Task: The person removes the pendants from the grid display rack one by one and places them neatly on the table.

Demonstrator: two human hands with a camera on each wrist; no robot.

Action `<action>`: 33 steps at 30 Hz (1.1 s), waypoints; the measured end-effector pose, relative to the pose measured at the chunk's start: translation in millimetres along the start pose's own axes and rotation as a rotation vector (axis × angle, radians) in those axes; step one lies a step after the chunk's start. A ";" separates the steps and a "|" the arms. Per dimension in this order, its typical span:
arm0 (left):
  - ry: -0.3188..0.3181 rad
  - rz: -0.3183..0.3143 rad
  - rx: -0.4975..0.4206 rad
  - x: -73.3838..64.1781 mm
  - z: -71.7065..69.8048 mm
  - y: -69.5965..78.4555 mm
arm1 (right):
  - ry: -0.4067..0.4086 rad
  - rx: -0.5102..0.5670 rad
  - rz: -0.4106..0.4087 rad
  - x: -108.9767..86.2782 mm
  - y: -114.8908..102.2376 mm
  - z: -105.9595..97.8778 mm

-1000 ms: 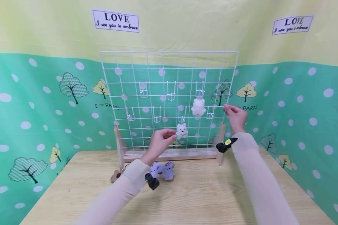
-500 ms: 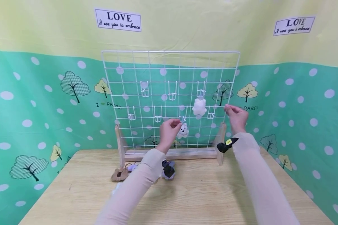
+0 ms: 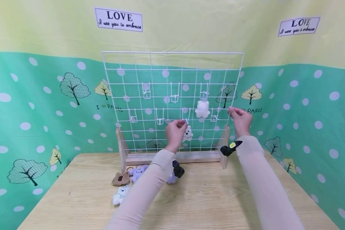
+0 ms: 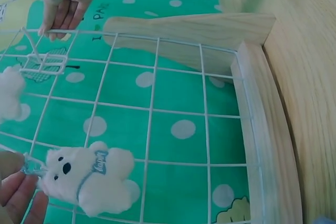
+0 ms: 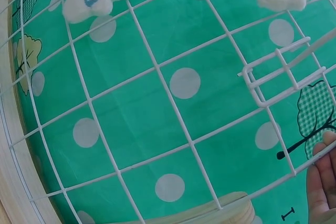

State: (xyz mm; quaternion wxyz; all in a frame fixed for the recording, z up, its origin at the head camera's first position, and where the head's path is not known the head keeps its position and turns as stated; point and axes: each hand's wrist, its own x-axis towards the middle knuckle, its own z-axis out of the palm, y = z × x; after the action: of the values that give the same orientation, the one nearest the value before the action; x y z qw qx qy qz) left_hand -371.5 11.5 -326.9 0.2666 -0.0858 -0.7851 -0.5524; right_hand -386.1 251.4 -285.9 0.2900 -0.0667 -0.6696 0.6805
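Observation:
A white wire grid rack [image 3: 166,75] stands in wooden feet on the table. My left hand [image 3: 174,133] pinches the light-blue clasp [image 4: 32,167] of a white plush dog keychain [image 4: 89,179], at a hook low on the grid. The dog wears a blue strap with a small tag and is partly behind my fingers in the head view. With my right hand [image 3: 241,120] I grip the grid's right edge wire. Above and to the right, another white plush keychain [image 3: 202,109] hangs from a hook, its plain side forward.
Several other white hooks, such as one upper hook [image 3: 174,97], hang on the grid. On the table [image 3: 212,198] lie a brown plush [image 3: 121,179], a purple plush [image 3: 137,172] and a white plush [image 3: 121,195], left of my left forearm. Another purple plush [image 3: 171,179] is mostly hidden by that wrist.
My left hand has moved up and right from beside the hanging plush dog's body to its clasp. The right hand keeps its grip on the grid edge.

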 end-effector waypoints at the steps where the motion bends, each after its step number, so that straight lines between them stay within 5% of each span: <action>1: 0.003 -0.010 -0.003 0.5 0.9 0.2 | 0.000 -0.002 0.001 0.2 -0.1 -0.1; 14: -0.001 -0.108 -0.120 5.6 4.0 -2.2 | 0.005 0.000 -0.007 1.9 1.4 0.8; 23: -0.001 -0.138 -0.147 7.5 6.2 -4.7 | 0.005 -0.014 -0.004 1.1 -0.5 0.5; 33: -0.071 -0.131 -0.203 0.2 -2.2 2.4 | 0.000 -0.036 -0.002 -1.0 -1.1 0.5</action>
State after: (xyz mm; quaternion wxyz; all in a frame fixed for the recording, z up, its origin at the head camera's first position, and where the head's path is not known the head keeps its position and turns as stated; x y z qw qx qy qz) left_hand -370.0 10.4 -324.3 0.1918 -0.0803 -0.7380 -0.6420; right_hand -385.1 250.4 -285.1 0.2895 -0.0714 -0.6816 0.6682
